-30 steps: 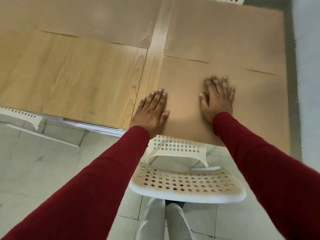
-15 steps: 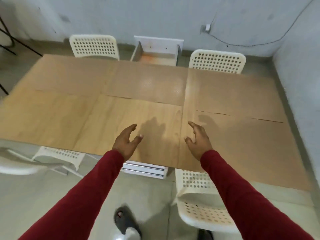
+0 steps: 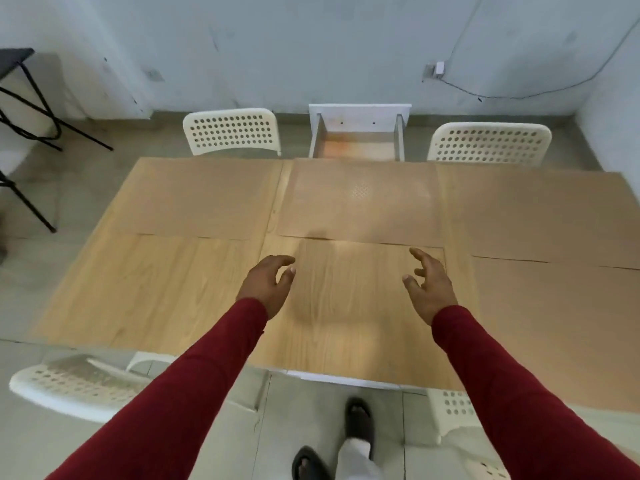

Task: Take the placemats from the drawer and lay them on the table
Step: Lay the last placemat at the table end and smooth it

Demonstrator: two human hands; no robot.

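Several thin brown placemats lie flat on the wooden table [image 3: 166, 289]: one at the far left [image 3: 194, 199], one at the far middle [image 3: 356, 202], one at the far right [image 3: 540, 216] and one at the near right [image 3: 561, 323]. A white drawer [image 3: 358, 133] stands pulled open beyond the table's far edge, and I see nothing inside it. My left hand [image 3: 266, 284] and my right hand [image 3: 429, 287] hover above the bare near middle of the table, fingers apart, holding nothing.
White perforated chairs stand at the far side, one on the left [image 3: 232, 131] and one on the right [image 3: 490, 143], and two at the near side [image 3: 76, 386] [image 3: 453, 410]. A black folding stand [image 3: 31, 109] is at the left wall. My feet are on the tiled floor.
My hands lifted off the near right placemat, where they pressed flat, and now hover over the bare middle. My view rose and shifted left, so the whole table shows.
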